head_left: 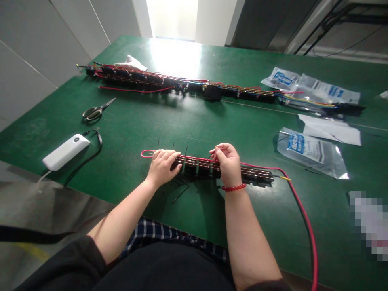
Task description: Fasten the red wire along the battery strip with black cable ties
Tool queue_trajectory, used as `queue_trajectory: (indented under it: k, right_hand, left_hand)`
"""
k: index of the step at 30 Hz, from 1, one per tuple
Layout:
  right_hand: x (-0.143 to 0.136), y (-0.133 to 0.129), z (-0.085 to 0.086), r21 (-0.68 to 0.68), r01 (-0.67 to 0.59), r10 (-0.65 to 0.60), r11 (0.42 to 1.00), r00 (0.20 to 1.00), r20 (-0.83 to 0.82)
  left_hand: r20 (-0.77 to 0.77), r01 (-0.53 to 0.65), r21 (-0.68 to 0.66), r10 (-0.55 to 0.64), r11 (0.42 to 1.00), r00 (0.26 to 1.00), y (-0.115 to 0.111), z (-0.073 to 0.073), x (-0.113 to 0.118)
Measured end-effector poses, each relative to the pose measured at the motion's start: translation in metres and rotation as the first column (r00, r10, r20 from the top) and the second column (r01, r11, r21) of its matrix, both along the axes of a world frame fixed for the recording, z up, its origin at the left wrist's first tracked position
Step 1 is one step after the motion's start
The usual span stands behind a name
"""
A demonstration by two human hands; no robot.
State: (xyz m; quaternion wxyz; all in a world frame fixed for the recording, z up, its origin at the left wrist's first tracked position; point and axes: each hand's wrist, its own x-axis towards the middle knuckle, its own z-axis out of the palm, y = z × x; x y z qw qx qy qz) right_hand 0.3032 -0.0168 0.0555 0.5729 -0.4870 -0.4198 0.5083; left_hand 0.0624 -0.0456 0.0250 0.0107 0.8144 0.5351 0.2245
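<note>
In front of me lies a long black wired bar (197,163) with brown wires along its top. A thick red cable (298,202) runs beside it, loops at the left end and trails off the table at right. My left hand (163,165) is closed over the bar's left end, thumb on the near side. With fingertips pinched, my right hand (229,163) holds the end of a thin black cable tie (209,156) over the bar's middle. Another cable tie (186,152) sticks up between my hands. A yellow-tipped lead (285,178) leaves the bar's right end.
A longer wired assembly (182,84) lies across the far side of the green table (145,117). Scissors (96,112) and a white power bank (66,152) are at left. At right lie a clear plastic bag (313,153), white paper (330,128) and more bags.
</note>
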Motion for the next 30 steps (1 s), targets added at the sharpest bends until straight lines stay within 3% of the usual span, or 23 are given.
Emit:
queue_trajectory:
  k: [21, 30]
  right_hand:
    - [0.005, -0.014, 0.002, -0.069, -0.006, 0.0, 0.998, 0.997, -0.081]
    - [0.006, -0.03, 0.004, -0.055, -0.002, 0.0, 0.998, 1.0, -0.023]
  left_hand:
    - [0.043, 0.042, 0.013, -0.042, 0.999, 0.998, -0.003, 0.001, -0.004]
    - [0.032, 0.081, 0.049, -0.083, 0.996, 0.996, -0.011, 0.003, -0.004]
